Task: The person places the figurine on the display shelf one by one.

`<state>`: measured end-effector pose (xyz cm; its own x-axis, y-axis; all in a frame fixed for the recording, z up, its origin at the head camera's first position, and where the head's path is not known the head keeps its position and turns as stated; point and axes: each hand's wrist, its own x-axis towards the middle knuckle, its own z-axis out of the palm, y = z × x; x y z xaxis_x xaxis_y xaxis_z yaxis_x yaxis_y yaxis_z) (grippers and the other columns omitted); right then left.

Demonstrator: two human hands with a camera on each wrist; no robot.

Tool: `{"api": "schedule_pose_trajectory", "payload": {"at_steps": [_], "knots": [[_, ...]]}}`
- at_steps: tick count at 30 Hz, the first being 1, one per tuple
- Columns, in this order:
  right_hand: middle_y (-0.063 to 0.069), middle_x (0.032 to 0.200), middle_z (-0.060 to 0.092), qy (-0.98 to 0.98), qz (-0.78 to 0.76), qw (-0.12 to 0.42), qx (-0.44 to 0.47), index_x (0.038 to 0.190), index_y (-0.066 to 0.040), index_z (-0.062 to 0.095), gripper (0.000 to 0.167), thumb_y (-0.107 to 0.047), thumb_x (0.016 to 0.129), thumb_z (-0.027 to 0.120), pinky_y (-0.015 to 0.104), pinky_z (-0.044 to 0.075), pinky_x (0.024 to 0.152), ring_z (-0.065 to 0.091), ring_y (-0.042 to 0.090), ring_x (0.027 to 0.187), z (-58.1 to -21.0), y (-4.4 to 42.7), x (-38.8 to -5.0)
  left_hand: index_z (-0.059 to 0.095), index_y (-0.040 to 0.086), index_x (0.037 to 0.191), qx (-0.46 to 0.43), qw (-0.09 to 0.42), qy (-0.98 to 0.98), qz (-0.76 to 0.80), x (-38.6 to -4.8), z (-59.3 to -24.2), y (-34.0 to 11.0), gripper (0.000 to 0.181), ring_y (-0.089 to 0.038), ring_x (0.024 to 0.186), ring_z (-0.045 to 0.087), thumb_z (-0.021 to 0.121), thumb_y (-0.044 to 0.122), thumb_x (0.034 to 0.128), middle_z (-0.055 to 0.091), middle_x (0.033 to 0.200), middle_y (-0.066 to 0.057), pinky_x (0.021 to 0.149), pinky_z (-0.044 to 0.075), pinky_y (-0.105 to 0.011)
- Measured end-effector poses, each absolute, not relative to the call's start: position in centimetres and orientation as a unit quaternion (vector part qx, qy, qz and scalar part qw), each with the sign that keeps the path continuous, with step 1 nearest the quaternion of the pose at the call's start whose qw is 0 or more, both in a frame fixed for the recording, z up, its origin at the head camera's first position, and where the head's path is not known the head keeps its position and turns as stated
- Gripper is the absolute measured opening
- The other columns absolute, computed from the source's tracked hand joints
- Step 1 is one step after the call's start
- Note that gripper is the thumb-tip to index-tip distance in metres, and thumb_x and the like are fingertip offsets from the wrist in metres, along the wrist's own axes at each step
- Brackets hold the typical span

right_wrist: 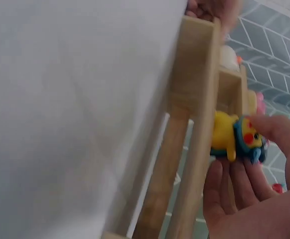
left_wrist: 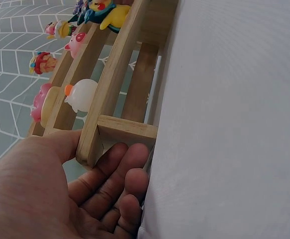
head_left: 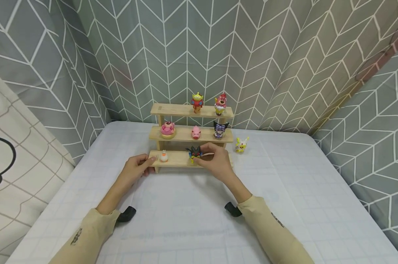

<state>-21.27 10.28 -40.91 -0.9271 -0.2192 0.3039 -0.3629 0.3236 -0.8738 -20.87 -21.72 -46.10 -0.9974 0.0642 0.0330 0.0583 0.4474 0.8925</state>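
A three-tier wooden display stand [head_left: 178, 160] stands on the white-covered table. At the left end of its lowest board, my left hand [head_left: 137, 167] grips the board's corner, thumb above and fingers curled below beside the leg [left_wrist: 127, 126]. My right hand [head_left: 217, 161] holds a small yellow figurine in a dark blue hood [right_wrist: 223, 135] between thumb and fingers. Its feet are at the lowest board, near the middle; in the head view its dark, eared hood [head_left: 195, 150] shows. A white duck figurine with an orange beak [head_left: 164, 157] sits on that board near my left hand.
The middle tier carries a pink bear [head_left: 168, 129], a pink pig [head_left: 196, 132] and a purple-black figurine [head_left: 220, 130]. Two figurines, one green-headed [head_left: 197, 102] and one pink [head_left: 220, 104], stand on top. A yellow-white figurine [head_left: 241, 145] stands right of the stand; patterned curtain [head_left: 185, 55] hangs behind.
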Motion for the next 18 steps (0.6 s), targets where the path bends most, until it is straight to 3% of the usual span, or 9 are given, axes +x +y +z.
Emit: {"api": "schedule_pose_trajectory", "payload": {"at_steps": [6,14,18], "knots": [[0.02,0.108,0.074,-0.801,0.57,0.079,0.162,0.109,0.001,0.071,0.031,-0.004,0.084,0.088,0.024,0.06,0.078,0.076,0.039,0.094,-41.64,9.6,-20.97,0.066,0.002,0.095,0.035,0.001,0.851,0.524,-20.86,-46.1,-21.73,0.042,-0.012,0.065,0.053,0.064,0.043,0.1058,0.061,0.07,-0.004,0.058,0.042,-0.025],[0.018,0.11,0.074,-0.811,0.558,0.077,0.155,0.112,0.0,0.07,0.034,-0.004,0.084,0.088,0.032,0.062,0.083,0.076,0.036,0.098,-41.41,9.6,-20.79,0.067,0.003,0.096,0.036,0.004,0.85,0.526,-20.82,-46.18,-21.69,0.042,-0.013,0.066,0.053,0.063,0.044,0.1059,0.062,0.071,-0.004,0.058,0.042,-0.025],[0.013,0.111,0.074,-0.825,0.54,0.077,0.15,0.114,-0.004,0.071,0.035,-0.012,0.085,0.09,0.032,0.062,0.083,0.077,0.032,0.098,-41.11,9.78,-20.67,0.066,0.002,0.097,0.036,0.003,0.851,0.524,-20.83,-46.12,-21.65,0.041,-0.013,0.067,0.054,0.063,0.042,0.1064,0.063,0.072,-0.003,0.058,0.043,-0.025]]}}
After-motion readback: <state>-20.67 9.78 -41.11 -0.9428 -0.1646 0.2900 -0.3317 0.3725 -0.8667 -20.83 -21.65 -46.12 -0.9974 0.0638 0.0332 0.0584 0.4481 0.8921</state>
